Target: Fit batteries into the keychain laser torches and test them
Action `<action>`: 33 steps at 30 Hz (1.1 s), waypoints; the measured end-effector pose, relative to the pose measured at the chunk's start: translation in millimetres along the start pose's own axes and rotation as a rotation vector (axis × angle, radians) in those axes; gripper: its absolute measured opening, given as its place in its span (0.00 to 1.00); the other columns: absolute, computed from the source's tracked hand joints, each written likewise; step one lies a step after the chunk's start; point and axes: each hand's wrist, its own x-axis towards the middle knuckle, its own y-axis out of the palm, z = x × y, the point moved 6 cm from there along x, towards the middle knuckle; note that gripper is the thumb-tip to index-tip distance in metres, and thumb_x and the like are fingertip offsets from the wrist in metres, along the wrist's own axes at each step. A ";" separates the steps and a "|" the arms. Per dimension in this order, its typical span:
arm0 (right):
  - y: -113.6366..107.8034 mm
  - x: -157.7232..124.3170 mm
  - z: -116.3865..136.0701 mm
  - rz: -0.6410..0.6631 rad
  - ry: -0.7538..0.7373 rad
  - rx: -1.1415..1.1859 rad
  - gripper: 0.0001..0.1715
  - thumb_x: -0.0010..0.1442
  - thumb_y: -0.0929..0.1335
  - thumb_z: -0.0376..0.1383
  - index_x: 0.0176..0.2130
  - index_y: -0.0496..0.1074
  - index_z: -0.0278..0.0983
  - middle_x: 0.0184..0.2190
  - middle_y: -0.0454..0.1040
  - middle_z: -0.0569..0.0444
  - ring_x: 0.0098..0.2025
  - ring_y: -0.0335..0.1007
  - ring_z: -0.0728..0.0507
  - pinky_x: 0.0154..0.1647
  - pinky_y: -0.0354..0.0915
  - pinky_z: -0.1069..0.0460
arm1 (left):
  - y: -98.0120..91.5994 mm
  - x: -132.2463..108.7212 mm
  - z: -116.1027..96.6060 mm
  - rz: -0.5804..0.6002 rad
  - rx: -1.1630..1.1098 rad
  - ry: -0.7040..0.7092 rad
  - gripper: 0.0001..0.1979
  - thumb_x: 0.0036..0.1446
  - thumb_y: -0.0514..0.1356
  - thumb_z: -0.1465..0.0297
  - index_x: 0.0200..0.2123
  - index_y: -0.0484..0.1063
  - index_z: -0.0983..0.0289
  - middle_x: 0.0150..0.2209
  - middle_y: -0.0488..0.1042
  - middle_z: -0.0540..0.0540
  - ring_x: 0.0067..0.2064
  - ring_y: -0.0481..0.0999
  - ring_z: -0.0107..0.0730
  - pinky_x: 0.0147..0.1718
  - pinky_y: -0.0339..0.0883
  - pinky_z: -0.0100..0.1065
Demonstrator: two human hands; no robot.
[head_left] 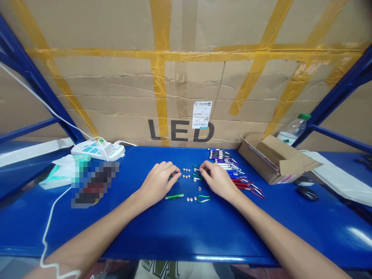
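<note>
My left hand [161, 179] rests low over the blue table with curled fingers. A bit of green metal tube [170, 178] shows between its thumb and fingers; the rest is hidden. My right hand [216, 177] has its fingertips closed at a green carabiner clip [195, 167] with a small silver end cap. Below it lies a second green carabiner [197, 177]. Between the hands sit two short rows of silver button cells [186, 176]. Nearer to me are another green tube [174, 196], more button cells [191, 199], a loose silver cap [199, 188] and a third green carabiner [203, 198].
Finished-looking penlights with clips [235, 174], purple, silver, blue and red, lie in rows at right. Behind them are an opened cardboard box [273, 159], a plastic bottle [293, 130] and a black mouse [307, 193]. A power strip [99, 150] and a tissue pack [65, 170] lie left.
</note>
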 end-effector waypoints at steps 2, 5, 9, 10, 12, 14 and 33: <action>-0.3 -0.2 0.6 0.006 0.006 -0.003 0.09 0.73 0.64 0.34 0.38 0.70 0.41 0.35 0.80 0.52 0.40 0.73 0.38 0.42 0.60 0.48 | -0.1 0.3 0.8 0.002 0.001 -0.004 0.12 0.78 0.56 0.64 0.44 0.78 0.61 0.43 0.81 0.54 0.44 0.75 0.41 0.43 0.62 0.41; -1.2 -0.2 1.4 0.013 0.020 -0.006 0.09 0.74 0.64 0.35 0.38 0.70 0.41 0.36 0.80 0.52 0.40 0.72 0.38 0.41 0.60 0.48 | -0.6 0.6 1.4 0.002 0.000 -0.014 0.13 0.78 0.55 0.64 0.44 0.78 0.61 0.43 0.81 0.54 0.44 0.75 0.40 0.43 0.62 0.42; -1.5 0.2 1.8 0.016 0.024 -0.001 0.09 0.73 0.64 0.34 0.38 0.70 0.40 0.36 0.79 0.52 0.40 0.72 0.38 0.41 0.60 0.48 | 0.2 0.7 2.3 0.011 -0.004 -0.035 0.10 0.77 0.58 0.65 0.44 0.78 0.60 0.43 0.81 0.53 0.45 0.76 0.40 0.44 0.62 0.42; -1.4 0.3 1.7 0.015 0.022 0.000 0.09 0.73 0.64 0.34 0.38 0.70 0.40 0.35 0.79 0.52 0.40 0.72 0.38 0.41 0.59 0.48 | 0.7 0.6 2.8 0.014 -0.005 -0.041 0.10 0.77 0.58 0.65 0.44 0.78 0.60 0.43 0.80 0.52 0.45 0.75 0.40 0.44 0.62 0.42; -1.1 0.2 1.3 0.014 0.017 0.002 0.09 0.73 0.64 0.35 0.38 0.70 0.41 0.35 0.79 0.51 0.40 0.72 0.38 0.42 0.60 0.47 | 1.7 0.2 3.7 0.022 -0.006 -0.046 0.09 0.77 0.59 0.66 0.44 0.78 0.60 0.43 0.80 0.52 0.45 0.75 0.40 0.44 0.62 0.42; -0.8 0.1 0.8 0.012 0.014 0.005 0.09 0.73 0.64 0.35 0.38 0.70 0.41 0.36 0.79 0.51 0.40 0.72 0.38 0.42 0.60 0.47 | 2.9 -0.2 2.9 0.046 -0.011 -0.018 0.09 0.77 0.58 0.66 0.45 0.78 0.60 0.44 0.80 0.52 0.45 0.75 0.39 0.44 0.62 0.42; 1.1 -2.1 7.9 0.032 -0.097 0.064 0.08 0.72 0.66 0.35 0.38 0.71 0.41 0.35 0.79 0.53 0.38 0.72 0.40 0.41 0.60 0.48 | -1.6 -0.5 1.8 0.168 0.058 0.071 0.09 0.78 0.54 0.68 0.44 0.72 0.61 0.44 0.77 0.53 0.45 0.75 0.39 0.44 0.61 0.42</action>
